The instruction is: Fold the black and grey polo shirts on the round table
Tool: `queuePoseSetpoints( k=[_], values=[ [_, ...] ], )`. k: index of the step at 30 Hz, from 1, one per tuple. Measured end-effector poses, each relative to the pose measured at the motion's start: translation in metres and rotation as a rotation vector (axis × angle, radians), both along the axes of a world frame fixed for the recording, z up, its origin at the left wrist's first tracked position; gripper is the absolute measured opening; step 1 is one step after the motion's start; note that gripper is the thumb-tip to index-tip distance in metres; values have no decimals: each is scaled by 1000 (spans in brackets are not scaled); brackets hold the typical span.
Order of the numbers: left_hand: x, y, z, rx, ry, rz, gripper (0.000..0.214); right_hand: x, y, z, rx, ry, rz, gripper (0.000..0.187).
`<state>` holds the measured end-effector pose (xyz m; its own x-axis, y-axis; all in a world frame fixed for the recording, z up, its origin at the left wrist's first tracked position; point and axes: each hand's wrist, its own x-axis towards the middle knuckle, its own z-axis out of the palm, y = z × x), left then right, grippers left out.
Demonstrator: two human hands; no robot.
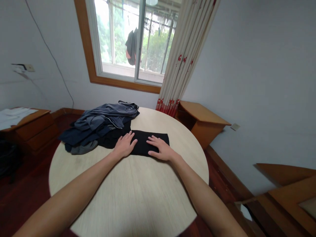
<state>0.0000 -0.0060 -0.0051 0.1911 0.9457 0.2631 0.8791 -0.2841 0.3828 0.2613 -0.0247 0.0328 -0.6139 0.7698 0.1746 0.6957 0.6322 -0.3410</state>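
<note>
A black folded garment point(142, 142) lies flat on the round table point(123, 197), its left end running up to a heap of clothes. My left hand point(124, 144) rests palm down on the garment's left part, fingers spread. On its right part lies my right hand point(160, 148), also flat with the fingers apart. Which kind of garment it is cannot be made out. The heap beside it holds a dark grey shirt point(106, 113) with white piping on top, and navy and black cloth underneath.
A wooden desk point(204, 113) stands behind the table at the right, below a curtain point(186, 56). To the left is a low wooden cabinet point(37, 128) with white cloth on it. The window point(133, 42) is beyond the table. Wooden furniture point(283, 197) fills the lower right.
</note>
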Motion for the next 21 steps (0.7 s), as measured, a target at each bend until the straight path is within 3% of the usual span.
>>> queuePoseSetpoints(
  k=[2,6,8,12,15,21],
  values=[
    [-5,-2,2,39,-35,-28,57,0,1,-2,-77,-31,77,62],
    [-13,-12,9,75,-52,-159,58,29,26,-11,-87,-28,9,60],
    [-14,-17,11,62,-32,-204,56,53,44,-16,-74,-35,-135,59],
    [-12,-20,11,40,5,-268,48,100,81,-24,-16,-65,-600,60],
    [-10,-18,11,38,-9,-301,44,127,103,-26,6,-60,-857,62],
    [-11,-20,17,30,14,-301,51,148,125,-23,-3,-11,-1036,68]
  ],
)
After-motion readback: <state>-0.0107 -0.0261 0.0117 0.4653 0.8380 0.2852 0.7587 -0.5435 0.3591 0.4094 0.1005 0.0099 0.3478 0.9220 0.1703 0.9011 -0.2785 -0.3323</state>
